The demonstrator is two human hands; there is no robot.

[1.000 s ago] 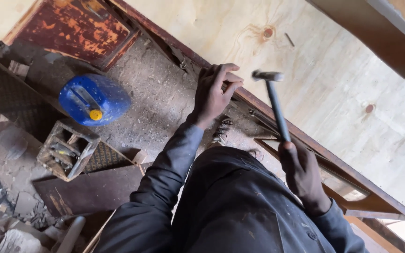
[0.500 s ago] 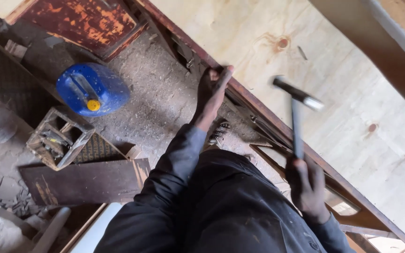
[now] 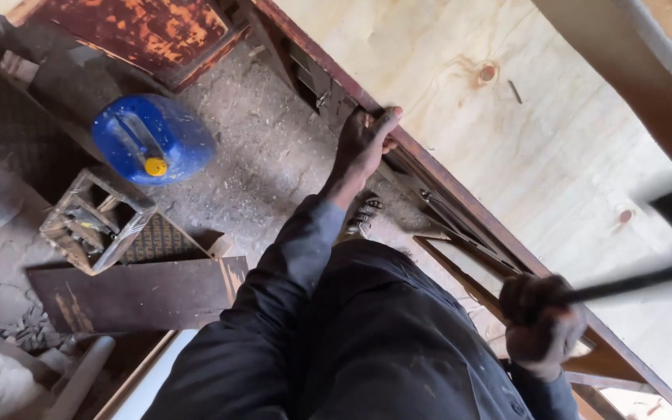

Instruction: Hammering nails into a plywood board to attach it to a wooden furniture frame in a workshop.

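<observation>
My left hand (image 3: 367,144) grips the dark reddish edge rail (image 3: 429,167) of a pale plywood panel (image 3: 554,148), thumb resting on top. My right hand (image 3: 542,323) is closed round the handle of a hammer (image 3: 647,276). The hammer is swung out to the right over the panel, its head blurred near the frame's right edge. A small nail (image 3: 514,91) lies on the plywood near a knot.
A blue plastic jerrycan (image 3: 153,140) lies on the dusty floor at left. Beside it stands a small wooden crate (image 3: 95,222) with tools, and a dark board (image 3: 138,295) lies below. A red-painted worn panel (image 3: 145,31) sits at top left.
The hammer has swung from upright near my left hand out and down to the right. My left hand has shifted from pinching at the edge to gripping the rail.
</observation>
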